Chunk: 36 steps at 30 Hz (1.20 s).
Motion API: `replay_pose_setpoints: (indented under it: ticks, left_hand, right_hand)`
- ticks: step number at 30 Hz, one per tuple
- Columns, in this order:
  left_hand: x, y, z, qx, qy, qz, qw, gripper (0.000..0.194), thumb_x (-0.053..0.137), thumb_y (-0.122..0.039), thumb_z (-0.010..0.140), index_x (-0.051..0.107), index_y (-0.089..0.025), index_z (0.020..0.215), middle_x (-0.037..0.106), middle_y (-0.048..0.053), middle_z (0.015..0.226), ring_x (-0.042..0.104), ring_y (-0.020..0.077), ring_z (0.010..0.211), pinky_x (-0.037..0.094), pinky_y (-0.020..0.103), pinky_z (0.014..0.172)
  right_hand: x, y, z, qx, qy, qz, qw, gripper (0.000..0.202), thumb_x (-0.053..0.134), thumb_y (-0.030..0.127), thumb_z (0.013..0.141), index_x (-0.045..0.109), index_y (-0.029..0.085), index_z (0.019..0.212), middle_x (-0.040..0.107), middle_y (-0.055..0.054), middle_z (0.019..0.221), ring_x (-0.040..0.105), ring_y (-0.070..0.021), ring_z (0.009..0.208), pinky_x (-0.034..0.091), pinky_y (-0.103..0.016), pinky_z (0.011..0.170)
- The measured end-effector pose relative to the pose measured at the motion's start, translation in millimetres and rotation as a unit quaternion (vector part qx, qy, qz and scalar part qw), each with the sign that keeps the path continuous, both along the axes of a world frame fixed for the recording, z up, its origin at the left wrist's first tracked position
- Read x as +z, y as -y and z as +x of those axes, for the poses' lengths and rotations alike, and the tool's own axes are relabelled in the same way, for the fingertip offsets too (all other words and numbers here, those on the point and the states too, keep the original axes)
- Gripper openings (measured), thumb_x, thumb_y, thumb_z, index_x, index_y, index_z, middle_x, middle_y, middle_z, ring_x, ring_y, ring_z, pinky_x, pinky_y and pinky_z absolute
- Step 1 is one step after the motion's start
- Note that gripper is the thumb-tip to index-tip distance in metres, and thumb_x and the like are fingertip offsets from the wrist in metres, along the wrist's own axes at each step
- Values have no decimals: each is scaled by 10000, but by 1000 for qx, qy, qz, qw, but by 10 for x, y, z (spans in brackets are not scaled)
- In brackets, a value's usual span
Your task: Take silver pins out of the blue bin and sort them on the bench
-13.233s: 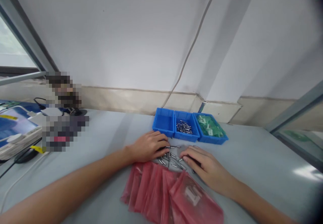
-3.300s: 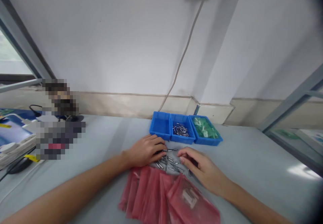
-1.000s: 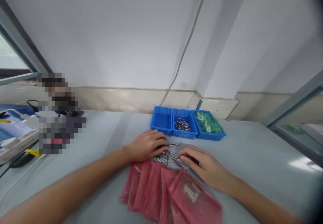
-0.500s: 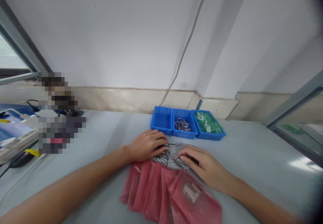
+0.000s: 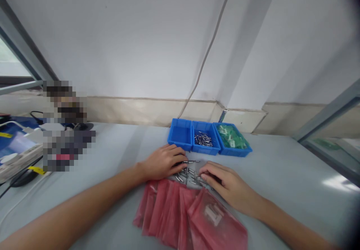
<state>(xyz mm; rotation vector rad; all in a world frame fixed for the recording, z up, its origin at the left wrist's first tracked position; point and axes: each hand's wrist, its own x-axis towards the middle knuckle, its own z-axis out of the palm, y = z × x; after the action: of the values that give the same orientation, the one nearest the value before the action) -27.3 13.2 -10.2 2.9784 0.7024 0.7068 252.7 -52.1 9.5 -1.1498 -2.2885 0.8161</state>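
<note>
A loose pile of small metal pins (image 5: pixel 194 178) lies on the table between my two hands. My left hand (image 5: pixel 165 161) rests at the pile's left side, its fingers curled and closed on pins, one of which sticks out past the fingertips to the right. On the right edge of the pile, my right hand (image 5: pixel 221 178) is closed in a pinch, thumb against bent fingers. Whatever lies between those fingertips is hidden. Just in front of the pile, several red plastic bags (image 5: pixel 171 212) overlap in a fan; the rightmost one shows a pale white piece inside.
Behind the pins stand three blue bins in a row: a left bin (image 5: pixel 180 133), a middle bin (image 5: pixel 216 152) with metal pins, and a right bin (image 5: pixel 236 152) with green bags. A power strip (image 5: pixel 25 158) and cables are at far left, near a blurred-out person.
Both hands stay almost where they were, with barely a shift in the right fingers. At far left, the pale shape over the blue surface has changed slightly.
</note>
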Motion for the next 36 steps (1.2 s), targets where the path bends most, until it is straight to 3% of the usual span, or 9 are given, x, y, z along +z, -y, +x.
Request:
replay_pose_setpoints:
  ticks: [36]
  left_hand:
    - [9,2,-2,-3,5,-4,1000,301,496,-378,1126,708,-181,1208,717,91,1201,676,216,1106,521,370,1004]
  right_hand:
    - [15,4,-4,0,12,5,1000,206,480,341,1127,678,290,1109,727,-13,1089,684,-214,995,536,-360,907]
